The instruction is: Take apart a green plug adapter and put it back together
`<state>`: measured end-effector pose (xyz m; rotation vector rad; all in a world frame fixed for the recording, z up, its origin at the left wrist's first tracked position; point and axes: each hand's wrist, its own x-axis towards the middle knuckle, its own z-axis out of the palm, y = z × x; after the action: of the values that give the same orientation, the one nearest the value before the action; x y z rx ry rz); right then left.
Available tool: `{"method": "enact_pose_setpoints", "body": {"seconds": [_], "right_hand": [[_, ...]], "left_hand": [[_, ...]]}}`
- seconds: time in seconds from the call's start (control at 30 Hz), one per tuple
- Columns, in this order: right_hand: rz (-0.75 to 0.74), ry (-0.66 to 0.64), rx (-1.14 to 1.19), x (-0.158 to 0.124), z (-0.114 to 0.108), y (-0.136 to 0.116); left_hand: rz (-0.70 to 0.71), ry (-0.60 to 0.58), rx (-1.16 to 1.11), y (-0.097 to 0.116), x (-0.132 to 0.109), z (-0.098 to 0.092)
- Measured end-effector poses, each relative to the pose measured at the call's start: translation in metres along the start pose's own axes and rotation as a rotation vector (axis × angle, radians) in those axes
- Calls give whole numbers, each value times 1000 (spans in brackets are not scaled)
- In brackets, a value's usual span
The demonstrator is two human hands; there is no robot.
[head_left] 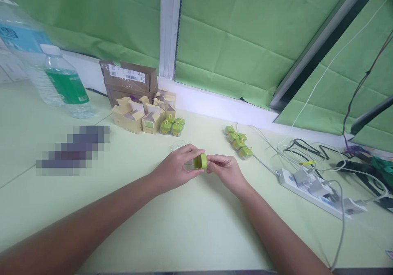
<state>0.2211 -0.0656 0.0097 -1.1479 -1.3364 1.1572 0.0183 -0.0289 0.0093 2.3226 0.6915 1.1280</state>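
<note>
Both my hands meet over the middle of the pale green table [190, 226]. My left hand [176, 168] pinches a small green rounded piece [200, 161] between thumb and fingers. My right hand [224, 169] touches the same piece from its right side, fingers curled closed on it. Behind my hands lies a row of several small green boxed items [238, 141]. Further left, more of these green items [172, 125] stand beside small tan cardboard boxes [139, 117].
Two water bottles [63, 84] stand at the back left. A brown carton [129, 80] sits behind the small boxes. A white power strip [319, 193] with plugs and tangled cables [310, 152] lies at the right. A green curtain covers the window.
</note>
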Motion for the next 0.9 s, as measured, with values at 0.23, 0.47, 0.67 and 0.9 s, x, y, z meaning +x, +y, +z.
{"method": "enact_pose_setpoints", "body": {"seconds": [0.23,0.47,0.67,0.9], "right_hand": [[116,-89,117,-1,-3,-2],[181,-130,214,-2,-3,-6],[203,-58,272,0,2,-6],[181,152,356,4,0,-2]], "left_hand": [[-41,-15,-64,4,-1,0],[12,-6,-23,1,1,1],[-53,12,59,3,1,0],[-285,76,-248,5,5,-1]]}}
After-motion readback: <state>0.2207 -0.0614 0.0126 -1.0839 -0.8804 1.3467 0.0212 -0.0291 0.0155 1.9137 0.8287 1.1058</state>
